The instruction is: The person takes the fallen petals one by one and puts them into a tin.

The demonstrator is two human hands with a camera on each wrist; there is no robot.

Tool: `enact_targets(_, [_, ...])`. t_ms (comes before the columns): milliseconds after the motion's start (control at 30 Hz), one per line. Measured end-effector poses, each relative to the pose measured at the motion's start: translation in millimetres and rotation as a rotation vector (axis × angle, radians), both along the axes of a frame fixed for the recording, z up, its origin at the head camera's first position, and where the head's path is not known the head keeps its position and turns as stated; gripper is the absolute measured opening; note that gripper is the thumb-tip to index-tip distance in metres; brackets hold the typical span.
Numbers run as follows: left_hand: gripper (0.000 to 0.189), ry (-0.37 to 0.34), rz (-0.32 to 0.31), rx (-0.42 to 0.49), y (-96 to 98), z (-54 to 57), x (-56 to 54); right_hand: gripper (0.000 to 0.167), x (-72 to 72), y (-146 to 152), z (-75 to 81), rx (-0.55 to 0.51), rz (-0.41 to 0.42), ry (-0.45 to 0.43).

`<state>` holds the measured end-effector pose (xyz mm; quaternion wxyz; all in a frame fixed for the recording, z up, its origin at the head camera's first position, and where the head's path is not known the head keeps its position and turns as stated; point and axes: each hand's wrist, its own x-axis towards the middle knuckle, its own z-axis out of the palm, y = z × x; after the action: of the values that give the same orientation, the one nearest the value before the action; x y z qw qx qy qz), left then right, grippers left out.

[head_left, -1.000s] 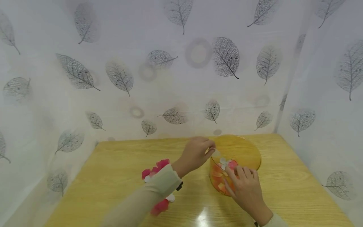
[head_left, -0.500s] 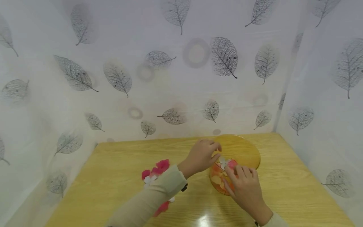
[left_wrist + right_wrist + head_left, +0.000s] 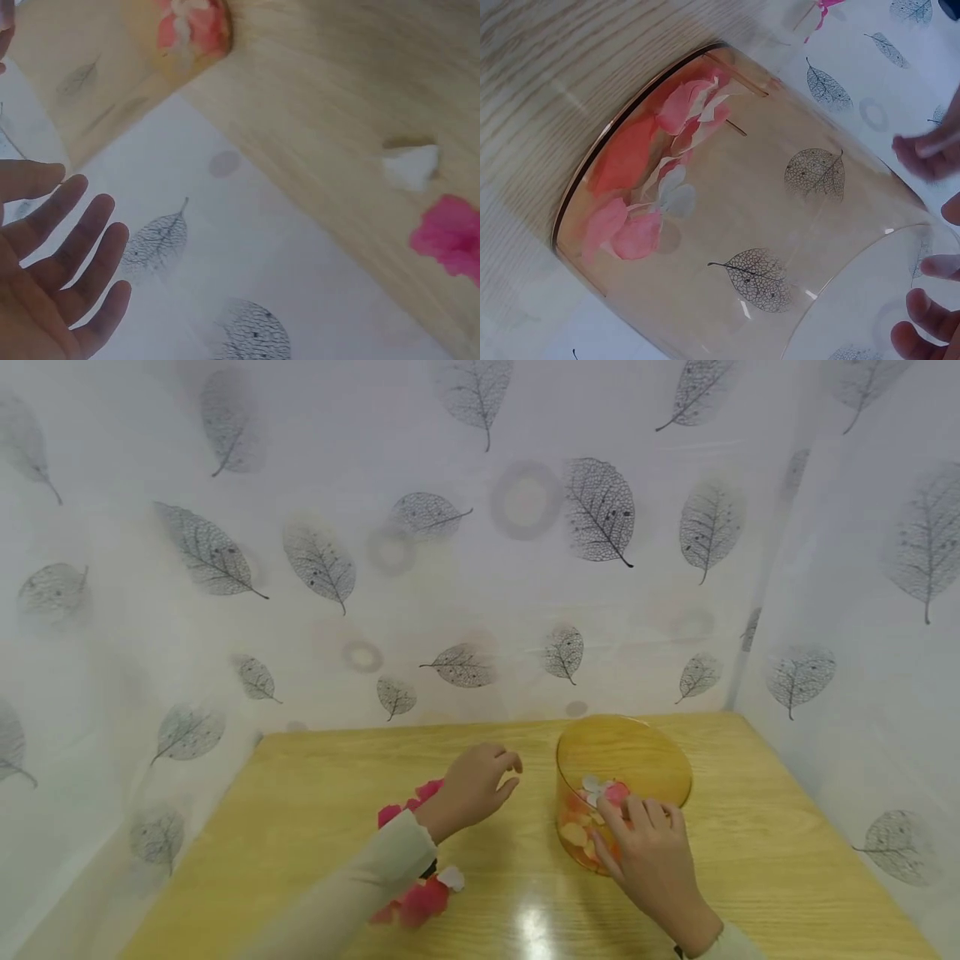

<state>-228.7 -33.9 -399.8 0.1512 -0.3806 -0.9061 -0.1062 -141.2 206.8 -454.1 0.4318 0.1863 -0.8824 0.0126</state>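
Note:
My left hand (image 3: 471, 793) hovers over the table, left of the clear amber container (image 3: 626, 747). Its fingers are relaxed and spread, with nothing between them; the left wrist view shows the bare palm (image 3: 37, 300). My right hand (image 3: 654, 856) holds the container's near rim, thumb on the outer side and fingers over the edge. Pink, white and orange artificial petals (image 3: 637, 232) lie at the bottom of the container. More pink petals (image 3: 426, 897) and a white petal (image 3: 452, 878) lie on the table beside my left sleeve, which hides part of them.
The wooden table (image 3: 300, 827) is enclosed by pale sheets (image 3: 480, 593) with a grey leaf print at the back and both sides. A second cluster of pink petals (image 3: 390, 814) shows beyond my left forearm.
My left hand let go of a pale petal at the container's rim, then drew back left and away from it. My right hand has stayed at the rim.

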Motion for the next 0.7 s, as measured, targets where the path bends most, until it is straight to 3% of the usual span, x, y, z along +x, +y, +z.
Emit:
enact_targets(100, [0.008,-0.041,-0.020,-0.029,-21.0,-13.8,4.8,0.051,-0.1,0.0,0.6,-0.001,-0.002,-0.002])
enact_targets(333, [0.014,-0.244,-0.072,-0.114,-65.3,-47.3,21.0,0.053,-0.5,-0.5,-0.5,0.001,-0.001,0.010])
enact_targets(500, [0.013,-0.261,-0.114,-0.188,-82.0,-64.9,29.9,0.052,-0.5,-1.4,0.0,-0.002,-0.008,0.002])
enact_targets(700, [0.013,-0.305,-0.147,-0.220,-89.5,-76.5,36.1,0.052,-0.8,-2.8,1.3,-0.009,-0.011,-0.001])
